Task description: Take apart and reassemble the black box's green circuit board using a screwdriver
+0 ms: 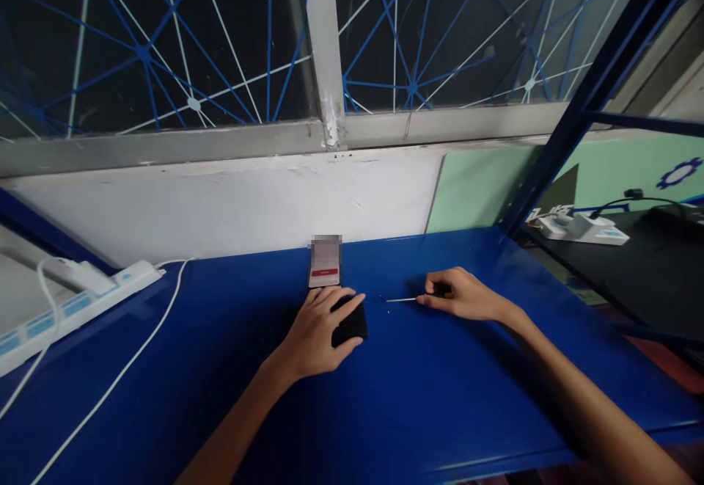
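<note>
My left hand (319,329) lies over a flat black rectangular object (350,321) on the blue table, its thumb along the near edge and its fingers across the far side. Part of that object is hidden under the palm, and I cannot tell its kind. To the right, my right hand (465,296) is closed around the handle of a screwdriver (402,299). The thin metal shaft points left, toward the black object but apart from it. A couple of tiny light specks (388,312), too small to name, lie near the screwdriver's tip.
A phone (325,274) with a lit, partly blurred screen stands beyond my left hand. White power strip (82,301) and cable (148,338) lie on the left of the blue table (429,397). Blue shelf posts (572,111) and a dark desk (649,272) are at the right.
</note>
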Action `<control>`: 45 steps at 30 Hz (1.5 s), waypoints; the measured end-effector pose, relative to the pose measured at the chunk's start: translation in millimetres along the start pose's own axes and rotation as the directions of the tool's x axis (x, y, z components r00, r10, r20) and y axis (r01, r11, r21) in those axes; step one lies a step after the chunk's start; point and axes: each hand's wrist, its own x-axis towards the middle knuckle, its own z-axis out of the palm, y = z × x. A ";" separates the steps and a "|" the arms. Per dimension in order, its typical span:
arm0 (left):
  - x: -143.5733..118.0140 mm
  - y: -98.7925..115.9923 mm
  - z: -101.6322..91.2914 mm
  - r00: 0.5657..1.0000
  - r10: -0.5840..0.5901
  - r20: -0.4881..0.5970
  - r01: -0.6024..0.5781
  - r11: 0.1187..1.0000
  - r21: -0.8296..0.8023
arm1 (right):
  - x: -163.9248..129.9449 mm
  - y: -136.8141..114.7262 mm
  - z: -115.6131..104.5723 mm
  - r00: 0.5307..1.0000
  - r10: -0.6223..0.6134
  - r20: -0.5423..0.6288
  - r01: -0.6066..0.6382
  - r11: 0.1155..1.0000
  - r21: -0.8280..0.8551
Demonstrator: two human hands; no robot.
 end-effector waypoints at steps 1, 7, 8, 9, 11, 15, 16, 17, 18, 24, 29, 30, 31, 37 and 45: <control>-1.1 -3.1 -1.2 1.000 -0.013 0.007 0.013 1.000 0.008 | 0.0 -0.7 0.2 1.000 0.002 0.001 -0.002 1.000 0.004; -3.1 -10.1 0.0 0.999 -0.023 0.031 0.023 1.000 -0.001 | 0.0 -2.6 0.8 1.000 -0.004 0.011 0.004 1.000 0.008; -2.7 -9.8 1.1 0.999 -0.020 0.027 0.020 1.000 -0.009 | 0.0 -2.7 1.0 1.000 -0.006 0.010 0.006 1.000 0.005; -2.1 -9.3 2.2 1.000 -0.019 0.022 0.019 1.000 -0.019 | -0.1 -2.8 1.1 1.000 -0.009 0.009 0.009 1.000 0.003; -1.2 -8.2 4.1 1.000 -0.016 0.014 0.017 0.999 -0.036 | -0.1 -2.7 1.4 1.000 -0.011 0.008 0.011 1.000 -0.003; -0.9 -7.2 6.0 1.000 -0.018 0.017 0.018 0.999 -0.044 | 1.3 -0.4 1.9 1.000 0.019 -0.008 -0.019 1.000 -0.024; -0.9 -7.4 6.2 1.000 -0.018 0.022 0.019 0.999 -0.043 | 1.9 0.4 2.1 0.999 0.034 -0.021 -0.035 0.999 -0.035; -1.0 -7.6 6.3 1.000 -0.019 0.024 0.020 0.999 -0.041 | 2.5 1.2 2.3 0.998 0.047 -0.034 -0.049 0.998 -0.047; -1.1 -7.9 6.4 0.999 -0.020 0.026 0.021 0.999 -0.040 | 3.0 1.9 2.6 0.997 0.058 -0.046 -0.060 0.996 -0.059; -1.6 -8.1 6.5 0.999 -0.024 0.034 0.025 0.999 -0.026 | 4.4 3.8 4.8 0.996 0.077 -0.055 -0.083 0.988 -0.128; -1.5 -6.6 10.6 1.000 -0.004 0.000 0.004 1.000 -0.006 | 5.1 10.6 9.9 0.993 0.080 -0.084 -0.097 0.969 -0.229; -1.2 -6.0 12.4 1.000 0.003 -0.012 -0.003 1.000 0.000 | 5.4 12.2 11.4 0.993 0.077 -0.091 -0.097 0.965 -0.244; -0.9 -5.3 14.4 1.000 0.011 -0.021 -0.011 1.000 0.008 | 5.7 13.4 12.9 0.992 0.073 -0.100 -0.097 0.961 -0.260; 5.0 1.9 27.3 0.997 0.046 -0.055 -0.042 0.996 0.076 | 7.8 12.6 23.3 0.991 0.059 -0.118 -0.099 0.923 -0.371; 19.2 6.7 37.2 0.995 0.073 -0.068 -0.061 0.986 0.154 | 10.6 10.3 34.3 0.991 0.039 -0.125 -0.093 0.883 -0.460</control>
